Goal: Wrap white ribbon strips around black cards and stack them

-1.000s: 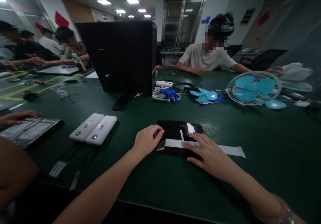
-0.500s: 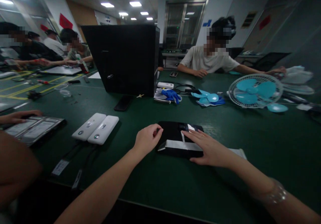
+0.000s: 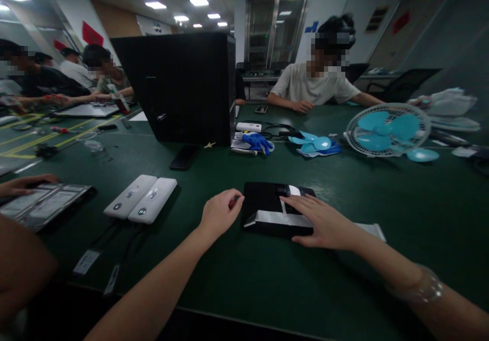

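While the right hand lies over the right part of a black panel, fingers apart, the left hand stands just beside the panel's left edge, its thumb and fingers curled together. The panel lies flat on the green surface, a pale ribbon cable crossing its near part.

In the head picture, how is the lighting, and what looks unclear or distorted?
Head view: dim room, ceiling lights glowing white; head view: faint sheen on the green tabletop beyond the right hand; head view: cable tags too soft to read, black case skewed, likely lens distortion.
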The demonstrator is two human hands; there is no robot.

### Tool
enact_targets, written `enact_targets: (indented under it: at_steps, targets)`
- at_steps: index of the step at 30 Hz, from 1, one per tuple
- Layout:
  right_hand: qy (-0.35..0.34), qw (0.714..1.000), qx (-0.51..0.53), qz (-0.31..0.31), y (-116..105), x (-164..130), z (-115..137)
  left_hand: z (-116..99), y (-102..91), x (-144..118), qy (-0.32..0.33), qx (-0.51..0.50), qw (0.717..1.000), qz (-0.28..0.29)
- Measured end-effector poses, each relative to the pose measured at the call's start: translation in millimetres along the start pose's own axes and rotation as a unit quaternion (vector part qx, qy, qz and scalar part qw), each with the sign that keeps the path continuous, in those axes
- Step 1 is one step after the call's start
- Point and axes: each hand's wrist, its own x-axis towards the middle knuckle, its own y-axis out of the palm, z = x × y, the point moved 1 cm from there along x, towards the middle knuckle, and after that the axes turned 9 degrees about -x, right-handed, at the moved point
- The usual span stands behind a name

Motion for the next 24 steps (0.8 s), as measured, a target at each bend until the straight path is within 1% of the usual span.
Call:
enact_targets:
  at_steps: [3,6,8,11,13,16,18,22,23,24]
  targets:
    - [0.036,0.999,-0.006,0.005,3,-12,-17,-1,0.9,0,-0.002,-0.002,1.0,0.01]
    - [0.08,0.997,-0.014,0.009,7,-27,-41,-1,1.7,0,-0.005,0.0,1.0,0.018]
    - [0.118,0.993,-0.016,0.013,11,-38,-61,1,2.1,0,-0.004,-0.002,1.0,0.02]
    - [0.199,0.98,-0.01,0.029,17,-58,-96,3,2.1,-1,0.007,-0.002,1.0,0.004]
    - [0.256,0.966,-0.002,0.032,22,-74,-122,3,2.0,-1,0.015,-0.001,1.0,-0.006]
    - [0.33,0.944,0.014,0.012,28,-105,-162,3,2.7,-1,0.019,-0.002,1.0,-0.001]
    - [0.383,0.923,0.029,-0.007,33,-129,-188,3,3.3,-1,0.016,-0.001,1.0,0.002]
    - [0.485,0.871,0.061,-0.047,42,-183,-242,4,4.3,0,0.008,0.002,1.0,0.004]
    - [0.504,0.86,0.063,-0.054,43,-196,-255,4,4.3,0,0.007,0.001,1.0,0.005]
    - [0.513,0.854,0.047,-0.068,44,-208,-266,5,4.3,0,0.007,0.0,1.0,0.006]
